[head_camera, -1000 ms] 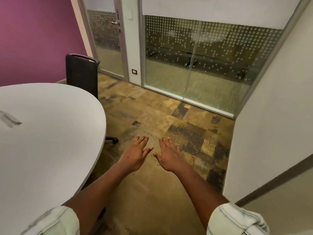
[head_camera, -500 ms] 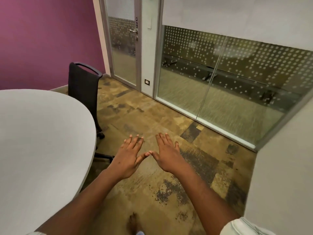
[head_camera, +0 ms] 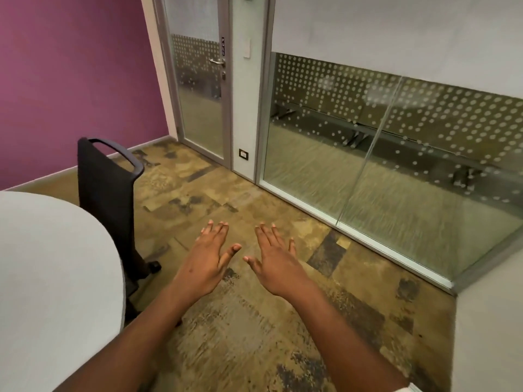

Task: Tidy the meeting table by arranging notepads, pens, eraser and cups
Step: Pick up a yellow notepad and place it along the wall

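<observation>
My left hand (head_camera: pixel 208 258) and my right hand (head_camera: pixel 276 260) are stretched out flat, palms down, side by side over the floor. Their fingers are spread and neither hand holds anything. The thumbs point toward each other with a small gap between them. The round white meeting table (head_camera: pixel 56 278) fills the lower left; only a bare part of its top shows. No notepads, pens, eraser or cups are in view.
A black office chair (head_camera: pixel 106 199) stands against the table's right edge, just left of my left hand. A glass partition (head_camera: pixel 368 165) and a glass door (head_camera: pixel 198 94) run along the far side. A purple wall (head_camera: pixel 70 80) stands at the left; a white wall (head_camera: pixel 486 335) at the right.
The view has swung right and away from the table, so less tabletop shows and the chair is nearer. My hands have drifted slightly apart; the thumbs no longer touch.
</observation>
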`<action>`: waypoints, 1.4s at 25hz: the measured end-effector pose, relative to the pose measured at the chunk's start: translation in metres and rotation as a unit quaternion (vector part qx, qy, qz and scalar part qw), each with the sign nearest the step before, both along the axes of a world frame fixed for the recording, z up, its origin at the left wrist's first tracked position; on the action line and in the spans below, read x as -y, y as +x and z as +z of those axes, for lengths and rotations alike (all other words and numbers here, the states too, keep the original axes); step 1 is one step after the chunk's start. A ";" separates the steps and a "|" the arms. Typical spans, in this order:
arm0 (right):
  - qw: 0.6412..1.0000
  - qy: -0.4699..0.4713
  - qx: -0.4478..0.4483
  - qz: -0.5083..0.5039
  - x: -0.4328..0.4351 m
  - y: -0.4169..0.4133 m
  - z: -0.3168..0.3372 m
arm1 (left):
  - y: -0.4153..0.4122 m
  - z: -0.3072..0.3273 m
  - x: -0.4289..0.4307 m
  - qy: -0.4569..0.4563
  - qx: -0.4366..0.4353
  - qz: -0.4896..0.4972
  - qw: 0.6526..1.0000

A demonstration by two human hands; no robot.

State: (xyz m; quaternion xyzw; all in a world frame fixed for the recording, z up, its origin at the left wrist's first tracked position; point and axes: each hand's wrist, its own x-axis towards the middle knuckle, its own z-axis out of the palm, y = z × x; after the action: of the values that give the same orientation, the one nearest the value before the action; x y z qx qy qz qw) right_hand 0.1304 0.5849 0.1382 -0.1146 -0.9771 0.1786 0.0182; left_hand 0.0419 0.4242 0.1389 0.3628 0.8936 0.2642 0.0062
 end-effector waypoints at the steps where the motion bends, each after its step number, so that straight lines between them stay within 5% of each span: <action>1: 1.000 0.001 -0.001 0.004 -0.012 -0.016 0.000 | -0.017 0.000 -0.012 0.000 -0.008 -0.006 1.000; 15: 0.992 0.031 -0.018 0.121 -0.221 -0.340 0.033 | -0.285 0.017 -0.208 0.040 -0.046 0.138 0.989; 35: 0.967 0.010 0.006 0.255 -0.224 -0.803 0.006 | -0.707 -0.009 -0.217 0.023 -0.034 0.300 0.953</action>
State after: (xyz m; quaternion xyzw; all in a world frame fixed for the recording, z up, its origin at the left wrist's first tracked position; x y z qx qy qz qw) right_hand -0.6726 0.8087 0.1438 0.1374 -0.9758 0.1670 -0.0328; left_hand -0.6649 0.6409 0.1303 0.0868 0.9547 0.2615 -0.1124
